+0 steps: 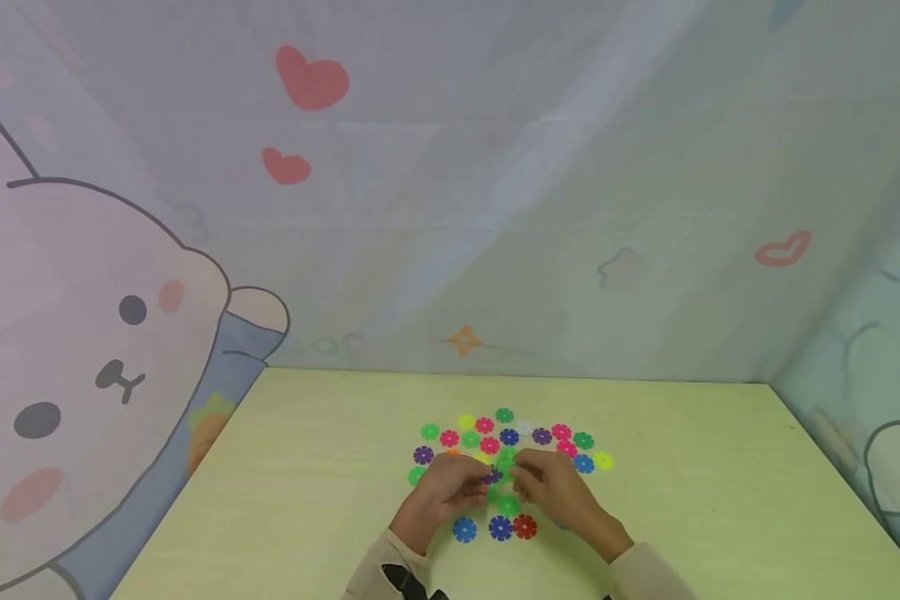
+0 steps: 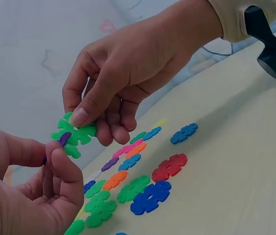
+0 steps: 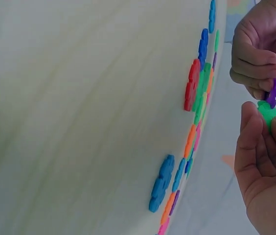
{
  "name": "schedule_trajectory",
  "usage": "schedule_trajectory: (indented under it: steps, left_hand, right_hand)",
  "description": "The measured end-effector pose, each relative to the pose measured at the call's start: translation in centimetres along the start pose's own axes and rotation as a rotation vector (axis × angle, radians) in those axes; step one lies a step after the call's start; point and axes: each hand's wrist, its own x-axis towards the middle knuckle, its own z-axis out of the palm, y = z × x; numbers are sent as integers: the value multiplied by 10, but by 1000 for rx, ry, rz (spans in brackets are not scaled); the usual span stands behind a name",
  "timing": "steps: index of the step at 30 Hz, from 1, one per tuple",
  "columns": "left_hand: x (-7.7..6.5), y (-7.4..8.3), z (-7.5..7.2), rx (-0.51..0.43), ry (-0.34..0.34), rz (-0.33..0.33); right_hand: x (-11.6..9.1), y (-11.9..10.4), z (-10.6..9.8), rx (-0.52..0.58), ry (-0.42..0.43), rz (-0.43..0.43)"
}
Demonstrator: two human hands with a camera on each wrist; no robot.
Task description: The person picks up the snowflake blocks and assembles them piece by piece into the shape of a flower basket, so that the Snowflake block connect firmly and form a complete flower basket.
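Above the table, both hands meet over a spread of plastic snowflake discs. My left hand (image 1: 447, 485) pinches a purple snowflake disc (image 3: 273, 93) between thumb and fingers. A green snowflake disc (image 2: 83, 133) is pinched by my right hand (image 1: 558, 485), thumb on its face. The two discs meet at their notched edges, the purple one crosswise to the green, as the left wrist view shows. Most of the purple disc is hidden behind the left fingers there. Nearest below the hands lie a blue disc (image 1: 500, 528) and a red disc (image 1: 525, 527).
Several loose discs in green, pink, yellow, purple and blue lie flat beyond the hands, such as a yellow disc (image 1: 603, 461) at the right. A light blue disc (image 1: 464, 529) lies at the near left. Behind the pale table (image 1: 307, 450) hangs a printed cloth (image 1: 450, 208).
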Motion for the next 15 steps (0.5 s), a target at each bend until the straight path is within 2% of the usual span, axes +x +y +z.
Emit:
schedule_trajectory:
  steps: [10, 15]
  left_hand:
    - [1, 6, 5, -8, -3, -11]
    - [1, 3, -1, 2, -6, -19]
  right_hand:
    - [-2, -6, 6, -4, 57, 20]
    - [0, -4, 4, 21, -5, 16]
